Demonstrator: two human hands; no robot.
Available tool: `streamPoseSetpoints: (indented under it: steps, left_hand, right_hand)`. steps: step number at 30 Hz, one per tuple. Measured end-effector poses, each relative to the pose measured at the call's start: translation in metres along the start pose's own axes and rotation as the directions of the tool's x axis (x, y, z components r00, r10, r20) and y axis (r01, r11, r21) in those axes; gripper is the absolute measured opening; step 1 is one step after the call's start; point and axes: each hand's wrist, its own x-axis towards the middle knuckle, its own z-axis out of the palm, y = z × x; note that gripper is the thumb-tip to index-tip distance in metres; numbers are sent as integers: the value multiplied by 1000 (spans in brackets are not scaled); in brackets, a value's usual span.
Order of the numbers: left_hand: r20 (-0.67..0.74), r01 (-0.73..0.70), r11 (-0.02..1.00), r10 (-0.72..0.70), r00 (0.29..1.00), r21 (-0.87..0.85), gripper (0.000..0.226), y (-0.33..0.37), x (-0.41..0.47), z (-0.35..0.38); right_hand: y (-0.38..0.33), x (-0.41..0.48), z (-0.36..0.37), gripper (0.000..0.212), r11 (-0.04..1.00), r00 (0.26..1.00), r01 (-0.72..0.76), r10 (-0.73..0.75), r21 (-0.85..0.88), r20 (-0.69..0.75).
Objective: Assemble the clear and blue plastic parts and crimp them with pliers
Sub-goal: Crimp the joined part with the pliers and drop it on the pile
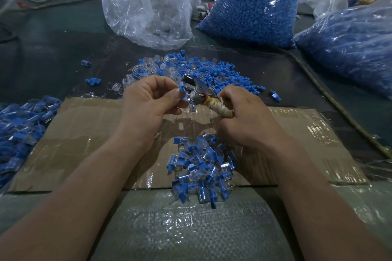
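Pliers (196, 89), one pair, held in the right hand (241, 118); left hand (146, 104) grip clamped on one blue part (181, 88).

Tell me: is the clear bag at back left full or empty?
Nearly empty: the clear bag sags, see-through, with a few clear pieces near its bottom.

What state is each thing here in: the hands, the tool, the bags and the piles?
left hand: pinches a blue part
right hand: grips the pliers by the handles
pliers: head by the part, jaw gap unclear
clear bag: crumpled, nearly empty
tall blue bag: packed full
near pile: assembled pieces, heaped on cardboard
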Motion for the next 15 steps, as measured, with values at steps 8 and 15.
streamPoseSetpoints:
  steps: [8, 15]
  left_hand:
    - [-13, -39, 997, 40, 999, 73, 14, 1, -2, 2]
    - [-18, -65, 988, 68, 998, 138, 15, 3, -4, 4]
  right_hand:
    - [-5, -2, -2, 21, 999, 1000, 5, -5, 46, -7]
    - [-8, -3, -2, 32, 997, 1000, -20, 21, 77, -2]
